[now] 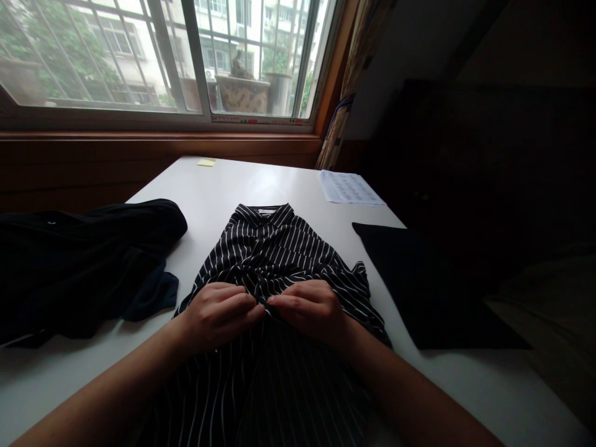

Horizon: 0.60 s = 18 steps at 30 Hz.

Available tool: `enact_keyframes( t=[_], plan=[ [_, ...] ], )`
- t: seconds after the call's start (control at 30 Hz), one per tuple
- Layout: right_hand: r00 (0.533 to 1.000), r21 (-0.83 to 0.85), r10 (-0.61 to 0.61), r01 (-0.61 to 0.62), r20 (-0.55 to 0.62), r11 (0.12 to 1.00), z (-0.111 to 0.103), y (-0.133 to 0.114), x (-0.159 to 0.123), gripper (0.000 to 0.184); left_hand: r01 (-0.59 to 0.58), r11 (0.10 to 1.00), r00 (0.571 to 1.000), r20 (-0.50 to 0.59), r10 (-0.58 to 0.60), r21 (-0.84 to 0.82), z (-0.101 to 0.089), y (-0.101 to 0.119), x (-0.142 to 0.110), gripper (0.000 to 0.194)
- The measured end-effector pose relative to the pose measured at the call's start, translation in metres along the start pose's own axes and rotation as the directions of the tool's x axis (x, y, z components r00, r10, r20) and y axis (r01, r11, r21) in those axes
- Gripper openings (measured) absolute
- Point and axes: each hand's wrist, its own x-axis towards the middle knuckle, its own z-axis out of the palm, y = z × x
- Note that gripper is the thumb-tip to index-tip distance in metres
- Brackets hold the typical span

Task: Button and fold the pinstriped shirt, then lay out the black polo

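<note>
A black shirt with white stripes (288,248) lies on the white table in front of me, its collar toward the window and its lower part hanging toward me. My left hand (222,313) pinches the front of the shirt near its middle. Close beside it, my right hand (313,310) grips the shirt's front too, the fingertips of both hands almost meeting. Cloth bunches up around the fingers. Whether a button sits between the fingertips is hidden.
Dark clothing (93,267) is heaped on the left of the white table (279,180). A folded black cloth (433,285) lies at the right edge. Printed sheets (350,187) and a yellow sticky note (206,162) rest at the far side, below a barred window (200,56) and a curtain (347,93).
</note>
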Motion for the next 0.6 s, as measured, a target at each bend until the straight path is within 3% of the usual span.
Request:
enact_keyframes(
  t=[0.27,0.6],
  plan=[
    [0.999,-0.039,-0.036,0.035,-0.034,0.999,-0.003,-0.0032,0.0042,0.015,-0.057,0.997,0.998,0.001,0.057,0.045,0.0009,-0.0019,-0.0048,0.002],
    [0.999,-0.036,-0.037,0.035,-0.032,0.999,-0.003,-0.0023,0.0019,0.02,-0.028,1.0,1.0,0.002,0.028,0.006,0.0029,-0.003,-0.009,0.005]
  ],
)
